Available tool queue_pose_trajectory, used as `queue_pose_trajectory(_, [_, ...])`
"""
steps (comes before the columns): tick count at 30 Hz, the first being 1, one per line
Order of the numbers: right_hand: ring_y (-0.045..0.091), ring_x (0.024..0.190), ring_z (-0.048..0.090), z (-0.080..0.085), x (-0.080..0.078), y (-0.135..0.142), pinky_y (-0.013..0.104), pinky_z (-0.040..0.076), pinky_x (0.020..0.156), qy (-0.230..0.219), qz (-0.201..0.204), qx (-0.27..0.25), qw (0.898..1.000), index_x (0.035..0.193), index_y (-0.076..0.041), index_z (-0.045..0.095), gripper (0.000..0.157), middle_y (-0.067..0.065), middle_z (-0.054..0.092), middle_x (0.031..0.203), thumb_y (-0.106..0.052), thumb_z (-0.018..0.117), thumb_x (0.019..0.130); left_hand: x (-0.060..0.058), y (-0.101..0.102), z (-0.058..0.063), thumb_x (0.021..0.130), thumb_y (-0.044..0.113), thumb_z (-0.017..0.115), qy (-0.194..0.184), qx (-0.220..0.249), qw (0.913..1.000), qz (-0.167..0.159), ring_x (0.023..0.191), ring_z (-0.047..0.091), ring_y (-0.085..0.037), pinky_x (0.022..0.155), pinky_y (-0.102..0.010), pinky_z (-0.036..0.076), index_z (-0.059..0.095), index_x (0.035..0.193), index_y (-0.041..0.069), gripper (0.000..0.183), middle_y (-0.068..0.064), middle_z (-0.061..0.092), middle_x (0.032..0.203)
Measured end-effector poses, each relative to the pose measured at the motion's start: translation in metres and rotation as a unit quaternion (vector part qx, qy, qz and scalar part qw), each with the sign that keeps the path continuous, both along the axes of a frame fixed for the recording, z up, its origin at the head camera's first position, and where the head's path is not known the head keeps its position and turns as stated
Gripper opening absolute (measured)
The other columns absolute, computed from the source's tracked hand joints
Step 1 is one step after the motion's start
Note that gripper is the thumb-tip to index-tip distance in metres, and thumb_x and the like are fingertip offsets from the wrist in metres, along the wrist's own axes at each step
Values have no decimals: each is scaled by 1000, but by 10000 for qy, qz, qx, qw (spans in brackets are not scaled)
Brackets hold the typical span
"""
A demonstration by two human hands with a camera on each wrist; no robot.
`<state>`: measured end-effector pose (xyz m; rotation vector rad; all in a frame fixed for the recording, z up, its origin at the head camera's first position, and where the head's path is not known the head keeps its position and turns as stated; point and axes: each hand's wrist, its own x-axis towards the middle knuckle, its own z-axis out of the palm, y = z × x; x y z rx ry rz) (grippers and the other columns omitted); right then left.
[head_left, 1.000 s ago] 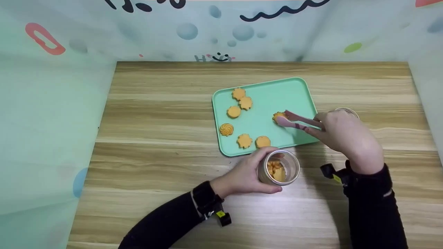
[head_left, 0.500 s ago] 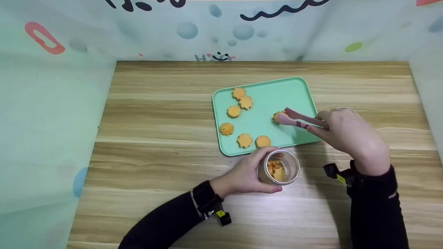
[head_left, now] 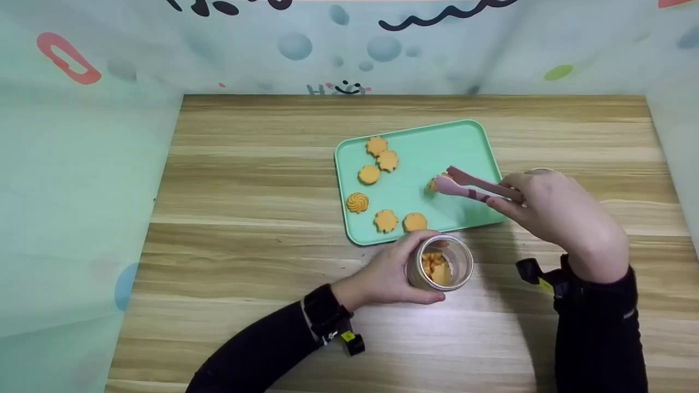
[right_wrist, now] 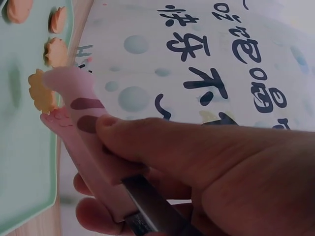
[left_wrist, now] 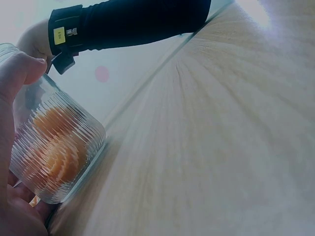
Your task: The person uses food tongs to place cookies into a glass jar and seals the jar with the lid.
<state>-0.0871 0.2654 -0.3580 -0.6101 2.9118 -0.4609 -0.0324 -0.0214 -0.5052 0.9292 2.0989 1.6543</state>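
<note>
My left hand (head_left: 390,275) grips a clear ribbed glass jar (left_wrist: 59,142) around its side, just below the tray's front edge. Cookies (head_left: 437,270) lie inside the jar. Pink tongs (right_wrist: 81,105) are pinched in my right hand (head_left: 562,210), over the right part of the green tray (head_left: 458,142). Between the tongs' tips a cookie (right_wrist: 42,93) is held, tilted and apart from the tray in the right wrist view. In the head view the tongs' tips hide part of that cookie.
Several other cookies lie along the tray's left and front sides, among them a swirled cookie (head_left: 357,202). A round rim (head_left: 541,171) shows partly behind my right hand. A printed cloth (head_left: 338,49) borders the wooden table (head_left: 246,164).
My right hand has shifted slightly to the right, and the tongs have lifted the cookie off the tray and tilted it. The left hand and the jar have stayed in place.
</note>
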Motion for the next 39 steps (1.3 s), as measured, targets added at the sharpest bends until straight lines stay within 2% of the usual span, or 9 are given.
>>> queue_pose_trajectory(2, [19, 65, 46, 2, 2, 2, 37, 40, 61, 170, 125, -88, 9997, 98, -6, 72, 21, -5, 51, 67, -25, 73, 106, 0, 0, 0, 78, 37, 100, 18, -13, 10000, 5, 135, 55, -8, 117, -33, 47, 45, 158, 24, 98, 9, 57, 149])
queue_pose_trajectory(8, [11, 65, 48, 18, 16, 11, 31, 42, 61, 609, 493, -446, 9959, 102, -12, 74, 10, -10, 61, 78, -22, 78, 103, 0, 0, -1, 77, 35, 101, 10, 9, 10000, 7, 135, 55, -9, 117, -34, 47, 45, 158, 25, 99, 9, 57, 150])
queue_pose_trajectory(11, [6, 61, 45, 28, 25, 15, 24, 38, 57, 800, 545, -641, 9932, 105, -16, 75, 8, -13, 61, 80, -20, 80, 101, 0, 0, -2, 76, 32, 102, 10, -7, 10000, 18, 136, 55, -9, 118, -35, 47, 44, 159, 26, 101, 10, 57, 150])
queue_pose_trajectory(17, [0, 57, 42, 40, 45, 23, 18, 34, 52, 1081, 706, -1069, 9859, 114, -16, 79, 27, -16, 54, 74, -12, 89, 89, 1, 0, -1, 76, 32, 102, 6, -43, 10000, 58, 134, 57, -9, 117, -34, 48, 45, 158, 26, 101, 10, 58, 149])
queue_pose_trajectory(19, [-1, 58, 43, 42, 51, 25, 17, 35, 51, 1133, 809, -1134, 9838, 117, -15, 80, 33, -16, 56, 78, -11, 91, 86, 1, -1, 0, 75, 33, 102, -33, -85, 9999, 92, 133, 57, -8, 116, -34, 48, 46, 158, 25, 100, 9, 60, 148])
queue_pose_trajectory(23, [-3, 61, 46, 45, 62, 28, 16, 37, 52, 1215, 1033, -1142, 9806, 118, -15, 80, 38, -16, 60, 85, -9, 93, 82, 2, -1, 1, 75, 35, 102, -48, -255, 9996, 148, 132, 58, -8, 116, -32, 47, 46, 158, 21, 101, 5, 61, 147])
queue_pose_trajectory(27, [-5, 60, 44, 45, 72, 30, 15, 37, 53, 1143, 996, -1051, 9828, 119, -20, 81, 41, -19, 59, 86, -13, 94, 81, 2, -1, 2, 76, 34, 101, -55, -277, 9995, 113, 132, 59, -9, 116, -30, 48, 45, 157, 17, 100, 1, 61, 145])
queue_pose_trajectory(33, [-8, 61, 44, 44, 82, 32, 15, 39, 55, 1105, 890, -869, 9861, 118, -21, 81, 42, -21, 59, 88, -18, 96, 80, 1, 0, 1, 78, 36, 100, -121, -127, 9998, -2, 133, 58, -9, 117, -31, 48, 45, 158, 22, 99, 3, 58, 147])
queue_pose_trajectory(39, [-8, 63, 45, 43, 87, 32, 15, 38, 55, 978, 906, -699, 9886, 115, -24, 80, 36, -24, 59, 89, -23, 96, 83, 1, 0, 0, 79, 33, 100, -227, 31, 9997, -72, 135, 56, -10, 115, -32, 50, 43, 160, 26, 100, 6, 56, 149])
